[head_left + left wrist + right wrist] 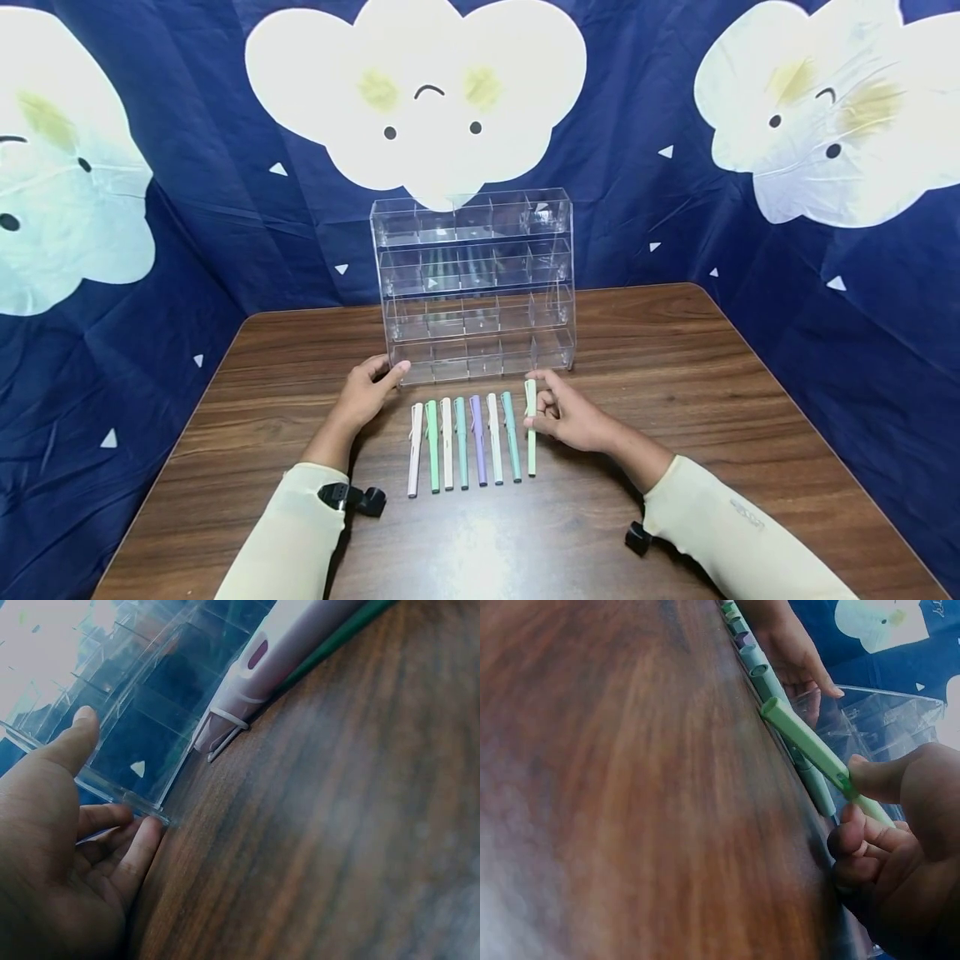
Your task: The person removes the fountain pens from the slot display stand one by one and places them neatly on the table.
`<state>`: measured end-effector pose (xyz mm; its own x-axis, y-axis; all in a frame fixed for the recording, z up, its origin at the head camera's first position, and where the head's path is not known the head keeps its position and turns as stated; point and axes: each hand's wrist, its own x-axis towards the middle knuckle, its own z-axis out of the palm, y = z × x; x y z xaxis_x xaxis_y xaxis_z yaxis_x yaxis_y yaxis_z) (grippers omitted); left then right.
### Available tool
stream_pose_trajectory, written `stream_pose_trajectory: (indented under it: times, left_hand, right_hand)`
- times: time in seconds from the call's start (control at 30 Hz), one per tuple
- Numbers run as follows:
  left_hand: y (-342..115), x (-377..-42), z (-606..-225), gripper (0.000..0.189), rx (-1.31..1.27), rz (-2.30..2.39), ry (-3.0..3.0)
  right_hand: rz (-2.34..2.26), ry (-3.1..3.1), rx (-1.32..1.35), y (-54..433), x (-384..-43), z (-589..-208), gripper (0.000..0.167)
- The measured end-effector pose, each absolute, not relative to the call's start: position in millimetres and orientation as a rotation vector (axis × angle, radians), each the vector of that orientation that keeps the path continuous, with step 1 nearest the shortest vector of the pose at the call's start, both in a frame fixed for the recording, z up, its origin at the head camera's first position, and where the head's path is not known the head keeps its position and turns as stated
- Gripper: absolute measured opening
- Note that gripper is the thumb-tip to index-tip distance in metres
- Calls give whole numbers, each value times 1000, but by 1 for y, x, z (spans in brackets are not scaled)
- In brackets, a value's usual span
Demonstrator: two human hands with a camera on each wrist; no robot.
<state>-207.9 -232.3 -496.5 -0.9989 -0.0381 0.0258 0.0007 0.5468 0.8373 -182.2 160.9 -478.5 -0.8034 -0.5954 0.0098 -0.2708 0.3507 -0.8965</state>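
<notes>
My right hand (573, 414) pinches a light green pen (531, 433) between thumb and fingers at the right end of a row of pens. In the right wrist view this green pen (810, 742) tilts, its near end over the teal pen (815, 787) beside it. My left hand (365, 390) holds the lower left corner of a clear plastic tiered rack (480, 367). The left wrist view has the thumb over the front of the rack (142, 727) and the fingers curled at its base corner. Closest to that hand lies a pale pink pen (415, 454).
Between the hands, bright green (432, 450), white, teal and purple (478, 442) pens lie side by side on the wooden table (255, 433), in front of the rack. A dark blue curtain (217, 242) with white cloud faces hangs behind and at both sides.
</notes>
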Motion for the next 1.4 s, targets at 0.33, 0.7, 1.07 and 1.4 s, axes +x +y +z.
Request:
stream_pose_trajectory:
  times: [0.33, 0.7, 1.07, 1.4]
  left_hand:
    - [-232, -207, -497, 60, 24, -1453, -2729]
    - [-233, -207, -496, 57, 28, -1455, -2716]
    - [-232, -210, -494, 58, 16, -1458, -2715]
    - [-233, -208, -495, 59, 21, -1479, -2720]
  right_hand:
    - [-1541, 2113, -578, 161, -186, -486, 78]
    - [-1505, 2107, -550, 157, -187, -485, 74]
    - [-1492, 2116, -539, 155, -193, -488, 75]
    - [-1505, 2095, -523, 157, -190, -487, 79]
